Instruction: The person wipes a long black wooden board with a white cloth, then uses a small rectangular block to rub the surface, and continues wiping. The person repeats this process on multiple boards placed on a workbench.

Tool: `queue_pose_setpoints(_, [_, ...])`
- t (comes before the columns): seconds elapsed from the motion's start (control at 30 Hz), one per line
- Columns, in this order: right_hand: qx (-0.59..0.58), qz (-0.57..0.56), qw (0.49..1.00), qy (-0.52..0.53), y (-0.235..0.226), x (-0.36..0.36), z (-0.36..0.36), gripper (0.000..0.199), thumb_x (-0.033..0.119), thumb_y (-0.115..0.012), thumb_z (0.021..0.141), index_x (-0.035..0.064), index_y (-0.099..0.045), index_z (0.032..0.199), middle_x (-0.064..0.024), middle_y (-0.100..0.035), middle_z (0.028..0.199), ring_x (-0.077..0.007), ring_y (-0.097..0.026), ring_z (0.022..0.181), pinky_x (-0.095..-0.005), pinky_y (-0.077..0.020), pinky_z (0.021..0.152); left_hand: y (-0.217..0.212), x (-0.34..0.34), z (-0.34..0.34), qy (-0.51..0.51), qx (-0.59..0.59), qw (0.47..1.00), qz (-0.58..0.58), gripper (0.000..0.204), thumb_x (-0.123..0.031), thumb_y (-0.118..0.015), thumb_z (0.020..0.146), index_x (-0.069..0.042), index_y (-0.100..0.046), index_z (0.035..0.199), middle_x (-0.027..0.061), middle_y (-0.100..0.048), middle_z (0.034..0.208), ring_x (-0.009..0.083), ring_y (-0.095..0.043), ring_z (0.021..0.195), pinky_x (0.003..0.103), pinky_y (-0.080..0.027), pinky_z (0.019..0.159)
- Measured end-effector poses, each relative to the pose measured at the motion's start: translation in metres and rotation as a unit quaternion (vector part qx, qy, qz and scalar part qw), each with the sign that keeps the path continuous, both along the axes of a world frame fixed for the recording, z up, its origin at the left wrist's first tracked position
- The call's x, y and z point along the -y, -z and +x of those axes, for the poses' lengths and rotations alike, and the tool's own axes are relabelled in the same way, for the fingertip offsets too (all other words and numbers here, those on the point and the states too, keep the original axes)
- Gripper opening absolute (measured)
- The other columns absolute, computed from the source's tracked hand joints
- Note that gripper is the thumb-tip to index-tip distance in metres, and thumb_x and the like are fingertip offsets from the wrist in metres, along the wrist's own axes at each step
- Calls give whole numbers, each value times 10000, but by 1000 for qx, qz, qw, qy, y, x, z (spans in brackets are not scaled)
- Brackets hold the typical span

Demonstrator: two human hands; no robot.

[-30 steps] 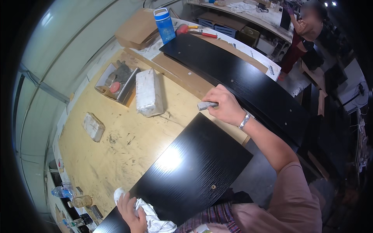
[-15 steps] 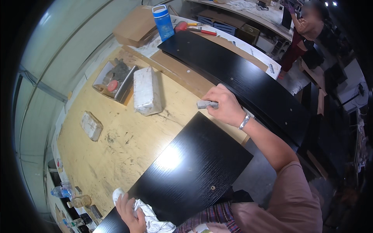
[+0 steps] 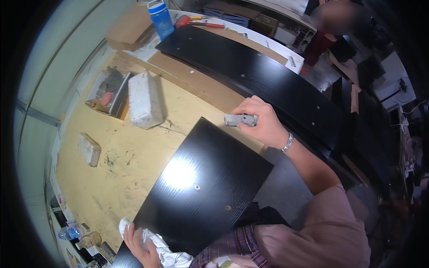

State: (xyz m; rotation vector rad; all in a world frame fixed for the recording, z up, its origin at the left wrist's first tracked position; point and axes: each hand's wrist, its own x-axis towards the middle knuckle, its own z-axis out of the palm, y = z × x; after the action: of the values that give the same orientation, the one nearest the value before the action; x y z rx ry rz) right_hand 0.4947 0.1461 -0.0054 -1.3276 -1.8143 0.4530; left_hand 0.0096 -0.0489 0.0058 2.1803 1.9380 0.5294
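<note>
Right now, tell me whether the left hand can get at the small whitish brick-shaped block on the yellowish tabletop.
Probably yes: nothing visible stands between the left hand and the small whitish block, though the crumpled white cloth it holds would likely need putting down.

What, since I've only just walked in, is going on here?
A person is at a table, a black board before them. Their right hand grips a small grey block near the board's far corner; their left hand holds a white cloth at its near end. Another black board lies beyond the right hand; an open box and two whitish blocks sit on the table.
</note>
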Motion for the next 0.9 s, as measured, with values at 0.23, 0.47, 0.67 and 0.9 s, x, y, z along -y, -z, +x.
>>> queue_pose_setpoints(0.23, [-71,-69,994,-41,4,20,4,237,85,-725,786,25,-760,1012,-101,-684,926,-277,-647,938,-378,-524,842,8,2,-10,0,9,1000,1,384,-122,-580,931,7,-600,1292,215,-520,1516,423,-423,1440,530,-273,1220])
queue_pose_setpoints(0.47, [-68,-79,993,-48,14,-36,-15,244,143,-733,785,40,-775,1002,-116,-689,944,-295,-650,945,-396,-525,855,10,-1,-16,19,7,1000,11,382,-128,-585,942,11,-594,1297,210,-520,1515,417,-428,1435,523,-277,1217])
queue_pose_setpoints(0.67, [-24,-87,994,-61,15,-47,-30,239,134,-727,772,41,-777,986,-122,-690,950,-310,-647,969,-408,-524,869,7,2,-10,8,3,1000,9,378,-129,-586,943,12,-592,1294,208,-524,1509,415,-425,1441,525,-278,1217])
queue_pose_setpoints(0.9, [14,-105,991,-76,5,18,20,225,110,-717,751,39,-770,958,-109,-679,907,-294,-641,941,-399,-518,837,4,-6,-2,19,1,1000,13,378,-118,-587,937,13,-594,1291,207,-529,1505,414,-428,1442,524,-280,1218])
